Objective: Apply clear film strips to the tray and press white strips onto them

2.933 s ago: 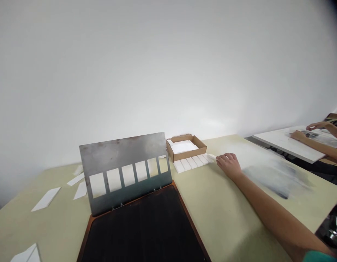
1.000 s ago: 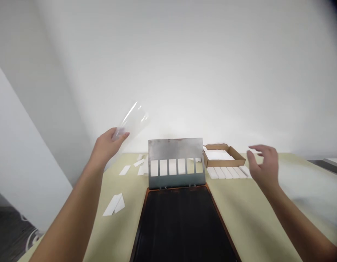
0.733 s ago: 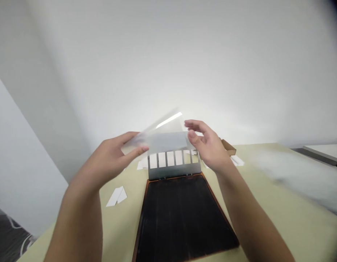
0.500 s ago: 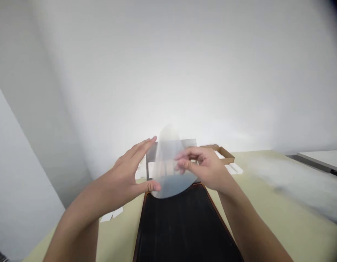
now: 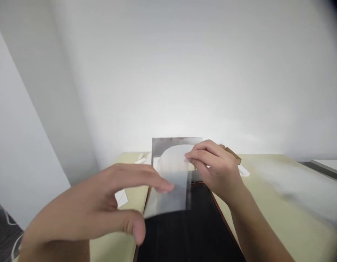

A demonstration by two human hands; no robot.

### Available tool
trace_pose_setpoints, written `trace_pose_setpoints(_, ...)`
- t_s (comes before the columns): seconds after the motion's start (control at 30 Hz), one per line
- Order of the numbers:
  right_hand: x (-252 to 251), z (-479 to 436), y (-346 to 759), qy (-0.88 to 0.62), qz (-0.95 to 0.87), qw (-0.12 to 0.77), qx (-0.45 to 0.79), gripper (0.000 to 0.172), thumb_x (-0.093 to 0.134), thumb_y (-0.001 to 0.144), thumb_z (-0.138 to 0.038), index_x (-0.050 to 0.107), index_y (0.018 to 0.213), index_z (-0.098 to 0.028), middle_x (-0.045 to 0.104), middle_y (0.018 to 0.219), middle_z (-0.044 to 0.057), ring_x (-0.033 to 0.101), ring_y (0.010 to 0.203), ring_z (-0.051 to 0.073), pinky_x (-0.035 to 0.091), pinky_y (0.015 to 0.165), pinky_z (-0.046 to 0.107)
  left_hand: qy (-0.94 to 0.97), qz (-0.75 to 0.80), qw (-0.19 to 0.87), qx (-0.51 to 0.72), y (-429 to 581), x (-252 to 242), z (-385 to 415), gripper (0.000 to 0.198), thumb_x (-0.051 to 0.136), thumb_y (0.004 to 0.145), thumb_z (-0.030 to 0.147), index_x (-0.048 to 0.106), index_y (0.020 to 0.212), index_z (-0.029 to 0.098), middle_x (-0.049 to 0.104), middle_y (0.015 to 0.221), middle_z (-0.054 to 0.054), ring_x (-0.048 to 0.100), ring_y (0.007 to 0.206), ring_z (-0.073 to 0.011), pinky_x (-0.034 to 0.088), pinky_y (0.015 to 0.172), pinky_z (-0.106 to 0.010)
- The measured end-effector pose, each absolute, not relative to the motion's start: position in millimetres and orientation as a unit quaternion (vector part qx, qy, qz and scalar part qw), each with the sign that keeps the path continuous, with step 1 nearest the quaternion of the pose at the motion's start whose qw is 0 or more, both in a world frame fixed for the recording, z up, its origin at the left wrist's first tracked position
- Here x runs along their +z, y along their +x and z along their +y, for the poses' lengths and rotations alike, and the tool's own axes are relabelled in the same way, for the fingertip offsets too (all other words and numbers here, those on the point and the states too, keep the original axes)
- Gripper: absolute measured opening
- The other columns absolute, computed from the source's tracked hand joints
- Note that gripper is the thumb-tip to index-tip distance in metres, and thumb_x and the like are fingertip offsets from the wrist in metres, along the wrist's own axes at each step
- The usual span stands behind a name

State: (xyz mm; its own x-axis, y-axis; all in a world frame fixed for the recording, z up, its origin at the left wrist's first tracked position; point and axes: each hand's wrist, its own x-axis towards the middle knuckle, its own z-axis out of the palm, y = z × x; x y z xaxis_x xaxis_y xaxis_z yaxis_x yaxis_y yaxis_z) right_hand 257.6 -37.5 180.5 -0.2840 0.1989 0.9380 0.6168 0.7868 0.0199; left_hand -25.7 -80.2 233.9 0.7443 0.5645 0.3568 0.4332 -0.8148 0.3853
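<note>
A flexible transparent plastic sheet bows in front of my face, above the black pad. My right hand pinches its upper right edge between fingers and thumb. My left hand is large and close, its fingertips on the sheet's lower left part and its thumb below. Whether the left hand grips cannot be told. Behind the sheet stands a scratched metal plate with rectangular slots, mostly hidden by the sheet and my hands.
A black pad in a brown-orange frame lies under the sheet. Beyond my right hand, a cardboard tray is partly hidden. A folded white paper piece lies on the pale yellow table. A white board sits at far right.
The sheet has come down from above the plate to over the pad. Both hands now hold near it, and my left hand has moved closer to the camera. My head has turned from right to centre.
</note>
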Motion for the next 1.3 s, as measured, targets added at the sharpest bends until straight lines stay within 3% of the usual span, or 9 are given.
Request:
trace_pose_setpoints(0.1, 181.3, -47.6, 253.7, -0.201, -0.789, 0.552, -0.182, 0.02, 0.064, 0.097, -0.005, 0.073, 0.1, -0.023, 0.078, 0.103, 0.002, 0.074, 0.092, 0.016, 0.06, 0.079, 0.029, 0.87, 0.318, 0.119, 0.357, -16.8, 228.7, -70.5, 0.041, 0.069, 0.099, 0.053, 0.063, 0.138, 0.045, 0.068, 0.139, 0.002, 0.064, 0.127, -0.0235, 0.054, 0.105, -0.032)
trace_pose_setpoints(0.2, 178.6, -58.0, 246.8, -0.15, -0.793, 0.568, -0.161, 0.027, 0.066, 0.094, -0.002, 0.072, 0.106, -0.025, 0.08, 0.107, 0.003, 0.076, 0.091, 0.016, 0.063, 0.079, 0.03, 0.818, 0.398, 0.16, 0.383, -1.5, 217.5, -49.1, 0.053, 0.061, 0.103, 0.056, 0.05, 0.153, 0.044, 0.054, 0.157, -0.001, 0.052, 0.144, -0.0272, 0.052, 0.111, -0.038)
trace_pose_setpoints(0.33, 176.1, -65.3, 245.7, -0.139, -0.819, 0.543, -0.121, 0.04, 0.067, 0.091, 0.001, 0.071, 0.115, -0.03, 0.08, 0.113, 0.005, 0.077, 0.094, 0.021, 0.064, 0.079, 0.034, 0.812, 0.324, 0.318, 0.366, 14.7, 207.8, -27.9, 0.041, 0.059, 0.104, 0.056, 0.067, 0.134, 0.029, 0.071, 0.127, -0.008, 0.069, 0.116, -0.0244, 0.059, 0.098, -0.039)
trace_pose_setpoints(0.43, 180.8, -65.5, 252.5, -0.169, -0.855, 0.488, -0.05, 0.039, 0.062, 0.093, 0.0, 0.072, 0.115, -0.032, 0.076, 0.124, 0.005, 0.075, 0.103, 0.021, 0.063, 0.083, 0.036, 0.796, 0.298, 0.337, 0.405, 15.7, 208.9, -25.8, 0.031, 0.064, 0.102, 0.051, 0.074, 0.112, 0.023, 0.073, 0.098, -0.004, 0.068, 0.085, -0.0171, 0.058, 0.08, -0.032)
trace_pose_setpoints(0.5, 185.2, -63.8, 257.3, -0.212, -0.852, 0.478, 0.018, 0.035, 0.061, 0.096, -0.005, 0.073, 0.115, -0.032, 0.072, 0.129, 0.004, 0.071, 0.111, 0.022, 0.063, 0.085, 0.035, 0.796, 0.314, 0.319, 0.407, 12.0, 211.2, -29.8, 0.029, 0.066, 0.102, 0.049, 0.076, 0.109, 0.023, 0.071, 0.09, -0.003, 0.064, 0.077, -0.0149, 0.055, 0.074, -0.03)
trace_pose_setpoints(0.63, 189.9, -61.0, 258.3, -0.262, -0.789, 0.529, 0.171, 0.023, 0.071, 0.098, -0.025, 0.072, 0.12, -0.032, 0.07, 0.116, 0.004, 0.07, 0.093, 0.018, 0.061, 0.07, 0.03, 0.82, 0.351, 0.249, 0.378, 6.5, 213.8, -43.0, 0.021, 0.067, 0.102, 0.046, 0.081, 0.104, 0.03, 0.074, 0.092, 0.0, 0.065, 0.078, -0.0139, 0.052, 0.071, -0.028)
trace_pose_setpoints(0.73, 189.1, -61.5, 252.2, -0.277, -0.782, 0.499, 0.25, 0.011, 0.075, 0.097, -0.034, 0.076, 0.105, -0.027, 0.071, 0.09, 0.001, 0.067, 0.074, 0.014, 0.056, 0.062, 0.027, 0.83, 0.369, 0.217, 0.359, 7.7, 213.9, -52.3, 0.016, 0.069, 0.101, 0.045, 0.079, 0.1, 0.034, 0.075, 0.09, 0.003, 0.065, 0.081, -0.0135, 0.05, 0.07, -0.027)
trace_pose_setpoints(0.83, 187.1, -61.5, 248.1, -0.291, -0.759, 0.487, 0.318, 0.018, 0.069, 0.102, -0.038, 0.075, 0.093, -0.023, 0.068, 0.077, 0.0, 0.066, 0.066, 0.012, 0.055, 0.06, 0.025, 0.84, 0.372, 0.203, 0.339, 9.3, 214.2, -58.0, 0.016, 0.066, 0.102, 0.045, 0.077, 0.098, 0.035, 0.075, 0.093, 0.005, 0.065, 0.085, -0.0141, 0.049, 0.073, -0.028)
trace_pose_setpoints(1.3, 189.6, -59.2, 252.6, -0.251, -0.74, 0.434, 0.448, 0.014, 0.075, 0.098, -0.035, 0.071, 0.094, -0.021, 0.064, 0.081, -0.002, 0.061, 0.068, 0.009, 0.055, 0.062, 0.02, 0.867, 0.344, 0.117, 0.341, 15.0, 216.2, -70.4, 0.015, 0.063, 0.104, 0.04, 0.076, 0.099, 0.033, 0.075, 0.09, 0.005, 0.065, 0.078, -0.0129, 0.05, 0.067, -0.026)
